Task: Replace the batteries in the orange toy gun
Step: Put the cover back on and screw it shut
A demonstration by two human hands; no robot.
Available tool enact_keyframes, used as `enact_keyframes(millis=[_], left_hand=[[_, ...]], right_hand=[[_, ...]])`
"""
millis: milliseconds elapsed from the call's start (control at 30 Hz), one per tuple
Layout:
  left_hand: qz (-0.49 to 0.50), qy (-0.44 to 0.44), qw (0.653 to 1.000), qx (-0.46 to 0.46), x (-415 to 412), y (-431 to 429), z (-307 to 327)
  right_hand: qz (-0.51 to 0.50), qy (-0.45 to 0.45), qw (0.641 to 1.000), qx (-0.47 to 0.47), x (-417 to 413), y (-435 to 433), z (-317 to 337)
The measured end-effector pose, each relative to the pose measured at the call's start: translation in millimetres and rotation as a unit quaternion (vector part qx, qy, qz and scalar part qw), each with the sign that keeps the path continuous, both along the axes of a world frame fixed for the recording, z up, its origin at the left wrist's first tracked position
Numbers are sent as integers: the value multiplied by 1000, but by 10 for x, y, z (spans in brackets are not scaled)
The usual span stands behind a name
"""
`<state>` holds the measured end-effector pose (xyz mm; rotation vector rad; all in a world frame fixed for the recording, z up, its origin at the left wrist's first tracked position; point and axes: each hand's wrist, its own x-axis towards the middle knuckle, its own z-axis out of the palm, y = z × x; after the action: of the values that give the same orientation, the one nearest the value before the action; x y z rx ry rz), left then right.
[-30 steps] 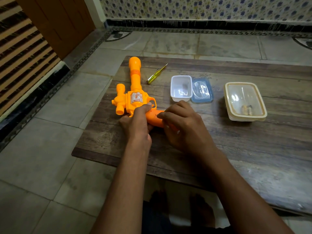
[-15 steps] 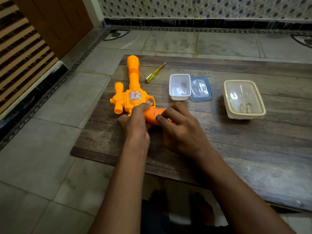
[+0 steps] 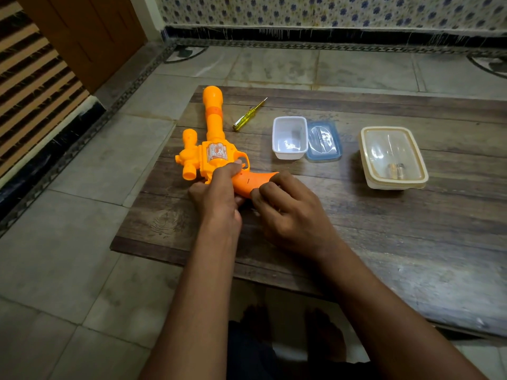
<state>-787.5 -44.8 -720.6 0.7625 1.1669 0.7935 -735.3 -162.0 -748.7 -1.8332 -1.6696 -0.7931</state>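
The orange toy gun lies flat on the wooden table, barrel pointing away, grip pointing right toward me. My left hand holds the gun's body just behind the trigger guard, fingers curled round it. My right hand grips the near end of the darker orange handle, fingertips curled on its lower edge. A yellow screwdriver lies beyond the gun. Batteries show through the lid of the cream container at the right.
A small white tub stands open with its blue lid beside it, between gun and cream container. The table's left edge is close to the gun; tiled floor lies beyond. My feet show under the near edge.
My right hand has slid back along the handle toward its butt, uncovering more of the orange grip. The left hand and gun have stayed put.
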Motion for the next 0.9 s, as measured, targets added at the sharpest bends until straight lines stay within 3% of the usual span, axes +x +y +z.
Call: enact_keyframes(millis=[467, 700, 900], left_hand=[[-12, -25, 999, -38, 23, 42, -37], [-11, -36, 999, -32, 17, 42, -49], [-1, -53, 998, -22, 6, 10, 13]], right_hand=[[-16, -30, 999, 1, 15, -27, -5], [-22, 145, 989, 19, 66, -69, -12], [-34, 176, 983, 25, 130, -73, -27]])
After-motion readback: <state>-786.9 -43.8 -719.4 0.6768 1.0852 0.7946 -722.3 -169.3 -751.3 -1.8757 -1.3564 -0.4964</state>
